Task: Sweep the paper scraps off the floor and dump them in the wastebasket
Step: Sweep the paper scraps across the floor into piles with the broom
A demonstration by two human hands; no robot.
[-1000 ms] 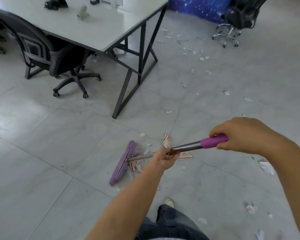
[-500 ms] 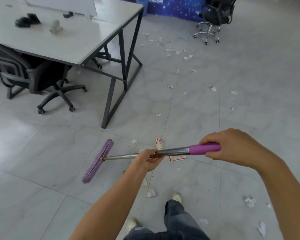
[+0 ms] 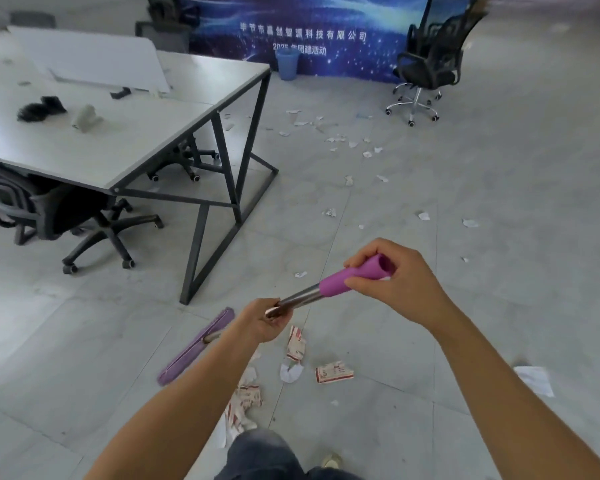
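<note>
The left hand (image 3: 260, 322) is gripping the metal shaft of the broom (image 3: 300, 300), its fingers curling round it. The right hand (image 3: 395, 282) is pinching the purple end. The broom head is resting on the floor (image 3: 84, 341) just beside some scraps (image 3: 296, 344). The wastebasket (image 3: 287, 65) is standing well apart, by the banner (image 3: 326, 15).

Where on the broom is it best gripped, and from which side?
Grip the broom two-handed from above: right hand on the purple sleeve at the top, left hand lower on the metal shaft. It slants down-left to the head, so spaced hands give leverage.
</note>
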